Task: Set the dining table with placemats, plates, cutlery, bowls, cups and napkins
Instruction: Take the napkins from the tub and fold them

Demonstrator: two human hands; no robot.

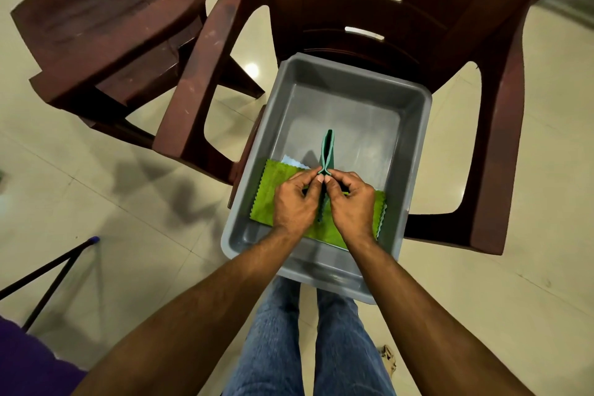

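On a brown chair (369,10), a grey tub (414,138) holds green napkins (283,183); both hands' fingers (316,175) pinch a folded teal one (328,148).

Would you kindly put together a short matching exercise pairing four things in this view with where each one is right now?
Things:
1. teal cloth
2. green cloth
3. grey tub
4. pale blue cloth

Places:
A. resting on the seat of the brown chair
B. pinched between the left hand and the right hand
C. peeking out from under another cloth
D. lying flat on the tub floor

Pairs: 1-B, 2-D, 3-A, 4-C
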